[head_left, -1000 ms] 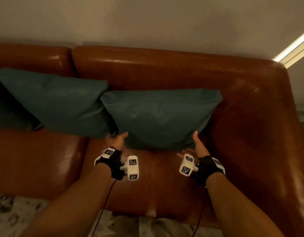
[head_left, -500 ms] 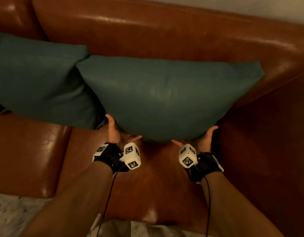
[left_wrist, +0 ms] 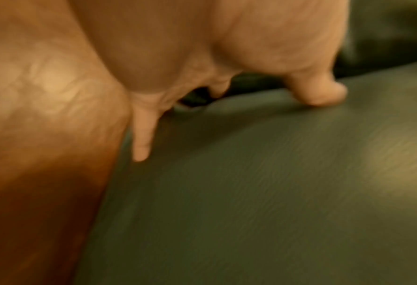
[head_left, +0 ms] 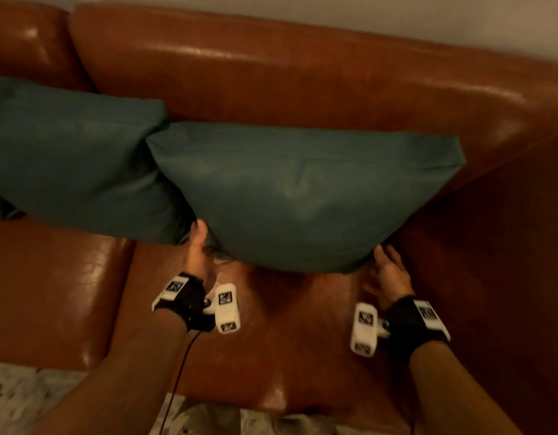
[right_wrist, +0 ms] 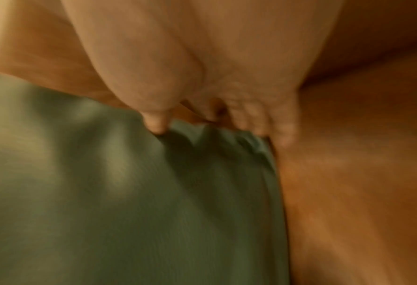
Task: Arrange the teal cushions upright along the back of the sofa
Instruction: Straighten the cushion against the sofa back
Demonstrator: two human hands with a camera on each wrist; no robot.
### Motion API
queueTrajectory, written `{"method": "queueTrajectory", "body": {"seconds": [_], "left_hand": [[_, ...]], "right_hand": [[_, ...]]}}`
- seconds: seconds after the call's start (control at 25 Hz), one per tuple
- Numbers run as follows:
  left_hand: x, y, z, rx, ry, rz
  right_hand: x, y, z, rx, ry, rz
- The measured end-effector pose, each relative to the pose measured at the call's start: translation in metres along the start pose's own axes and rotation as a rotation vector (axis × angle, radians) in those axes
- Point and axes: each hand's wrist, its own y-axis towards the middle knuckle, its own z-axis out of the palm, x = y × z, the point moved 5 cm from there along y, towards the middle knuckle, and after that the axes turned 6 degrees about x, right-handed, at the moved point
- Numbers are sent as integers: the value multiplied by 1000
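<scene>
Head view had us at the right end of the brown leather sofa (head_left: 302,67), working the nearer teal cushion (head_left: 302,196). It stood upright-ish against the backrest, top edge leaning into the leather, lower edge bulging forward over the seat. Its left corner overlapped the second teal cushion (head_left: 70,152), already propped along the back, so we reckon we were just snugging this one into the gap by the armrest.

Our left hand (head_left: 197,249) was at the lower left corner, thumb up against the front. On the left wrist view the thumb (left_wrist: 319,92) pressed on the fabric while one finger (left_wrist: 141,138) pointed straight down between cushion and seat; the other fingers were hidden, can't tell how they lay.

Our right hand (head_left: 387,271) sat at the lower right corner. Right wrist view showed the thumb tip (right_wrist: 156,123) and fingers (right_wrist: 271,123) pinching bunched fabric at that corner. Probably holding low so we could push the base back and square it up.
</scene>
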Motion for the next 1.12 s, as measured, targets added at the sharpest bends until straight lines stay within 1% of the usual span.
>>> {"method": "queueTrajectory", "body": {"seconds": [0.04,0.08,0.16,0.2,0.24,0.32,0.44,0.48,0.6,0.72,0.8,0.88,1.0,1.08,1.12], "left_hand": [[-10,0,-7,-9,11,88],[-15,-2,-9,10,33,145],[-26,1,-5,85,207,200],[-29,1,1,103,297,211],[-32,6,3,102,368,225],[-33,9,9,80,426,241],[-31,6,13,67,438,258],[-30,4,16,75,467,284],[-22,-2,44,127,589,314],[-8,-6,71,167,605,328],[-7,-9,77,163,603,343],[-11,-9,74,161,636,357],[-14,-10,71,178,674,365],[-13,-8,71,176,630,347],[-12,-8,70,161,607,341]], "right_hand": [[10,1,-6,16,-29,-96],[17,2,-8,96,-78,-179],[37,3,4,259,-268,-315],[45,5,8,281,-375,-354],[52,10,10,268,-459,-384],[63,15,13,245,-510,-413],[61,14,6,230,-445,-407],[58,13,1,226,-417,-412],[57,9,-29,162,-322,-415],[61,14,-57,143,-300,-420],[63,12,-59,151,-309,-419],[62,7,-56,128,-313,-414],[50,5,-58,68,-293,-362],[35,1,-60,60,-192,-263],[23,-3,-58,76,-120,-179]]}}
